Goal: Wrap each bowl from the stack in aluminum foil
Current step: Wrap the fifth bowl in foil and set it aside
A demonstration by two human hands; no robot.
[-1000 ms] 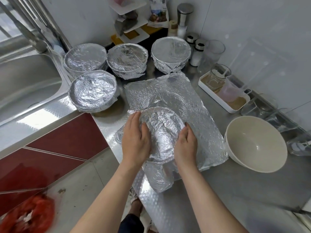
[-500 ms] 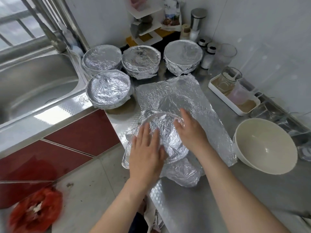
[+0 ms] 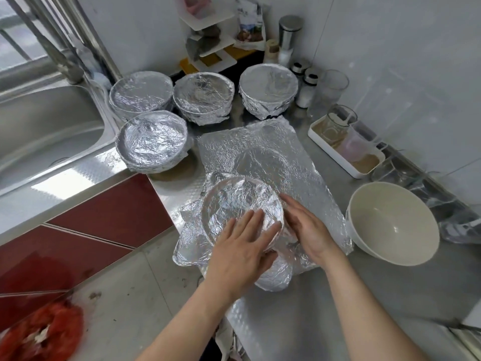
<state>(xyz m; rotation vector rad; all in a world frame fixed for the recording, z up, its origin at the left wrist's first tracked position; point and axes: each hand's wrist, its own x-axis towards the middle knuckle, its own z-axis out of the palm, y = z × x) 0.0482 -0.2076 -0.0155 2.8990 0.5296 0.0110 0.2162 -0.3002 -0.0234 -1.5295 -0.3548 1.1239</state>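
A bowl covered in crinkled foil [image 3: 234, 204] sits at the near corner of the steel counter, loose foil bunched around its base. My left hand [image 3: 242, 251] lies flat on its near rim with straight fingers. My right hand [image 3: 307, 230] presses the foil against the bowl's right side. A flat foil sheet [image 3: 260, 152] lies spread behind and under it. Several foil-wrapped bowls stand behind: one front left [image 3: 153, 142], one back left [image 3: 140, 92], one in the middle [image 3: 203, 95], one back right [image 3: 268, 87]. A bare cream bowl [image 3: 393, 222] stands to the right.
A steel sink [image 3: 44, 131] lies to the left. A white tray with glass cups [image 3: 346, 147] sits near the right wall. Shakers and jars [image 3: 307, 84] and a small rack [image 3: 208, 37] crowd the back. Below the counter edge are red cabinet fronts [image 3: 109, 212] and the floor.
My left hand slid from the bowl's left side onto its near rim. My right hand moved round to the bowl's right side. The view shifted slightly.
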